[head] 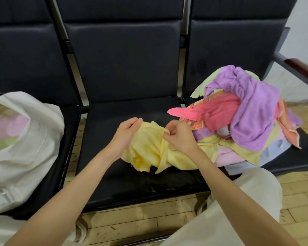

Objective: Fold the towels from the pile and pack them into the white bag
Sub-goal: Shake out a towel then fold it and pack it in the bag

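Two hands work one yellow towel [149, 150] over the middle seat [124, 110] of a row of dark padded chairs, and both have a grip on its upper edge: the left hand [127, 134] has its fingers curled round the bunched cloth at one end, while the right hand [178, 137] pinches a fold of the hem a little way along. Much of the towel hangs crumpled below them, and its far end runs under the pile [242, 118] on the seat to the right, where purple, pink, orange, pale green and blue towels lie heaped. That buried end looks like the main risk: a firm pull to spread the towel may drag neighbours with it, and the pink towel [203, 112] already pokes out over the gap between seats, so it could slide to the wooden floor [300, 201]. A second risk is a poor fold, since the hands appear to hold points close together rather than true corners, though the corners themselves are hidden in the bunching. The white bag [30, 135] slumps on the left seat with folded pink and green cloth showing inside; its mouth sags, so a towel dropped in carelessly may unfold or catch on the rim.
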The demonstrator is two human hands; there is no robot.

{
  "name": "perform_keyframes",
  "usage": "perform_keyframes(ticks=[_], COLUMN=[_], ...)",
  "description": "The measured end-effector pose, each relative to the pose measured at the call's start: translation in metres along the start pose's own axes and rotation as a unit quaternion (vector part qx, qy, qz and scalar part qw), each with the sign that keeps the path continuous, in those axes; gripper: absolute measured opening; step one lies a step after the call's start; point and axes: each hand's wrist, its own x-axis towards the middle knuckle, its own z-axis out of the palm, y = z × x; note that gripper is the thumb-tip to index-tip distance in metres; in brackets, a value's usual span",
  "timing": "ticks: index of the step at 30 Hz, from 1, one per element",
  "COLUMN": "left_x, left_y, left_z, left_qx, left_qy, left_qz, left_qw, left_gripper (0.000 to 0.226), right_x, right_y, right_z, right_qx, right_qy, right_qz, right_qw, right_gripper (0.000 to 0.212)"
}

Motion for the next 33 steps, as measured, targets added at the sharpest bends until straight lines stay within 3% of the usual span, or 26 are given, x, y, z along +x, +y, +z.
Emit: perform_keyframes(ticks=[3,7,10,13,15,18,20,27,31,33], left_x=[-0.001,-0.001,-0.001,-0.007,-0.009,-0.015,-0.016,-0.009,-0.015,-0.019], left_y=[0.008,0.007,-0.003,-0.012,-0.018,-0.013,-0.003,0.025,0.029,0.030], left_z=[-0.008,-0.034,-0.051,-0.056,-0.054,-0.048,-0.044,-0.054,-0.068,-0.071], left_qx=[0.025,0.199,0.327,0.365,0.332,0.165,0.062,-0.104,-0.170,-0.150], left_qy=[-0.027,-0.112,-0.080,-0.053,-0.059,-0.026,0.002,0.129,0.124,0.112], left_qz=[-0.015,-0.013,0.025,0.038,0.042,0.032,0.041,0.030,0.015,0.018], left_qw=[0.999,0.973,0.941,0.929,0.941,0.986,0.997,0.986,0.977,0.982], left_gripper=[0.047,0.015,0.007,0.013,0.011,0.016,0.018,0.020,0.025,0.023], right_x=[-0.001,-0.006,-0.008,-0.009,-0.008,-0.001,0.006,0.009,0.019,0.023], right_y=[0.013,0.033,0.037,0.028,0.021,0.022,0.026,0.033,0.030,0.026], right_z=[0.007,0.016,0.015,0.013,0.014,0.012,0.013,0.038,0.045,0.054], right_qx=[-0.006,0.020,0.034,0.054,0.058,0.051,0.030,-0.062,-0.029,0.003], right_qy=[-0.014,0.012,0.049,0.058,0.071,0.093,0.079,-0.028,-0.045,-0.059], right_qz=[0.051,0.114,0.076,0.006,-0.021,-0.019,-0.012,0.027,0.064,0.087], right_qw=[0.999,0.993,0.995,0.997,0.996,0.994,0.996,0.997,0.997,0.994], right_gripper=[0.012,0.010,0.011,0.011,0.014,0.016,0.014,0.008,0.005,0.004])
